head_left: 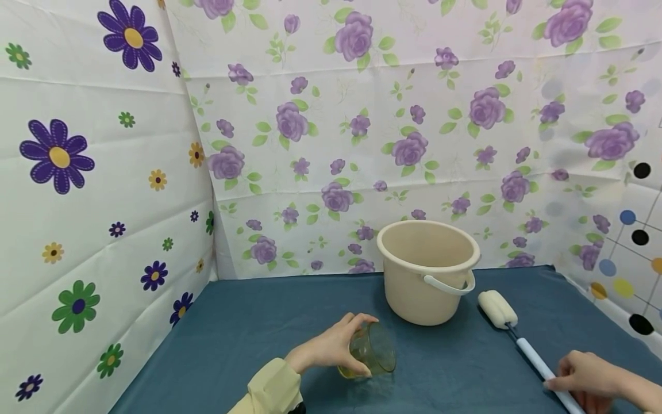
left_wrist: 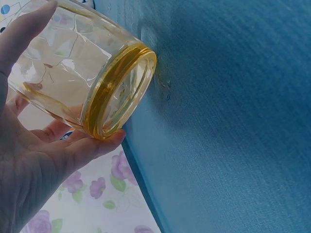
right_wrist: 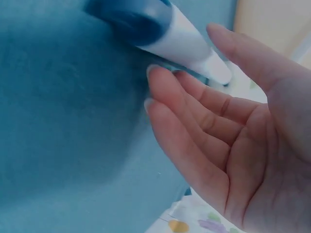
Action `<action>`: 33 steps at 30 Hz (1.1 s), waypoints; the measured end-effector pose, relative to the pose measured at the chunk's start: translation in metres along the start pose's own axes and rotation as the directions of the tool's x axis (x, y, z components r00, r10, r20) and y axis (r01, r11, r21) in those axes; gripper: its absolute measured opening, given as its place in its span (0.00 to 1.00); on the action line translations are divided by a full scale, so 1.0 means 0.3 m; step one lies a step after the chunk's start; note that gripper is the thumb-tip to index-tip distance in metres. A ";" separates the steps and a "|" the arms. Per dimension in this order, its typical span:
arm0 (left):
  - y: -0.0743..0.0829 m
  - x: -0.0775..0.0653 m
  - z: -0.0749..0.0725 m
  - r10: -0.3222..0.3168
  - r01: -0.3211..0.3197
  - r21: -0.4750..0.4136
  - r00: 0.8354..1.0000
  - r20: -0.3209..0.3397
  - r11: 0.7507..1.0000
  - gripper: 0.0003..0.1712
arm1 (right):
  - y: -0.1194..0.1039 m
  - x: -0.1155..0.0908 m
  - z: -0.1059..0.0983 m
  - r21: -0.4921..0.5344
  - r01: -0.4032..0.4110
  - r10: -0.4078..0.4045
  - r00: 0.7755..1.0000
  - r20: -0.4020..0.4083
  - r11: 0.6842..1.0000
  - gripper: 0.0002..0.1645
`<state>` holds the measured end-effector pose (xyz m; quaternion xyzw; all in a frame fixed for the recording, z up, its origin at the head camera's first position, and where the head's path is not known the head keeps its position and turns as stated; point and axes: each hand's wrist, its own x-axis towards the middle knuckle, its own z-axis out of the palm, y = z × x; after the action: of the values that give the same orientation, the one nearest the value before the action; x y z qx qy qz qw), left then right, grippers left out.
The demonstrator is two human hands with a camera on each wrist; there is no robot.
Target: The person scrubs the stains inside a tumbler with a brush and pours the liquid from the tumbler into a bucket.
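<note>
My left hand (head_left: 336, 343) grips a clear amber-tinted glass cup (head_left: 376, 348), thumb and fingers spread around its side. The cup is tilted, its mouth toward the right in the head view. In the left wrist view the cup's thick golden base (left_wrist: 119, 92) shows above the cloth, with the left hand (left_wrist: 36, 150) around the faceted wall. At the lower right, my right hand (head_left: 589, 376) is at the white handle (head_left: 538, 359) of a sponge cup brush. Its fingers (right_wrist: 184, 141) are loosely bent, the thumb apart, with the handle (right_wrist: 189, 48) beyond the fingertips. The brush's white sponge head (head_left: 497, 309) points away.
A cream bucket (head_left: 426, 296) with a white handle stands at the back, between the cup and the brush head. Blue cloth (head_left: 248, 333) covers the table. Flowered sheets (head_left: 310, 172) hang behind and at the left; a dotted one hangs at the right.
</note>
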<state>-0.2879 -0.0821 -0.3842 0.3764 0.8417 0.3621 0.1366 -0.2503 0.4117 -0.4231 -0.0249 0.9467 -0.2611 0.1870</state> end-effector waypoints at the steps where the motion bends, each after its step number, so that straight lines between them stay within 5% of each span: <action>1: 0.001 0.000 -0.001 0.000 0.000 0.003 1.000 0.000 1.000 0.44 | -0.019 -0.005 -0.008 -0.017 -0.031 0.030 0.999 -0.016 0.999 0.22; 4: 0.001 0.000 -0.001 -0.006 0.006 0.008 1.000 -0.002 1.000 0.44 | -0.067 -0.013 -0.041 -0.043 -0.079 0.076 0.995 -0.066 0.996 0.26; 13: -0.005 0.003 0.004 0.014 -0.014 -0.001 1.000 0.002 1.000 0.43 | -0.172 -0.017 -0.133 -0.001 0.110 -0.107 0.967 -0.233 0.994 0.27; 22: -0.004 0.002 0.002 0.005 -0.005 0.004 1.000 0.002 1.000 0.43 | -0.346 0.000 -0.191 -0.014 0.218 -0.206 0.897 -0.392 0.976 0.43; 29: -0.006 0.003 0.004 0.007 -0.007 0.005 1.000 0.001 1.000 0.43 | -0.435 0.039 -0.216 -0.067 0.326 -0.316 0.817 -0.482 0.943 0.43; 33: -0.005 0.004 0.004 0.010 -0.010 0.001 1.000 0.001 1.000 0.43 | -0.469 0.075 -0.237 -0.109 0.333 -0.342 0.801 -0.491 0.936 0.46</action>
<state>-0.2889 -0.0811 -0.3861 0.3809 0.8400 0.3621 0.1349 -0.3044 0.3216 -0.3035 -0.1258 0.9448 -0.2796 -0.1158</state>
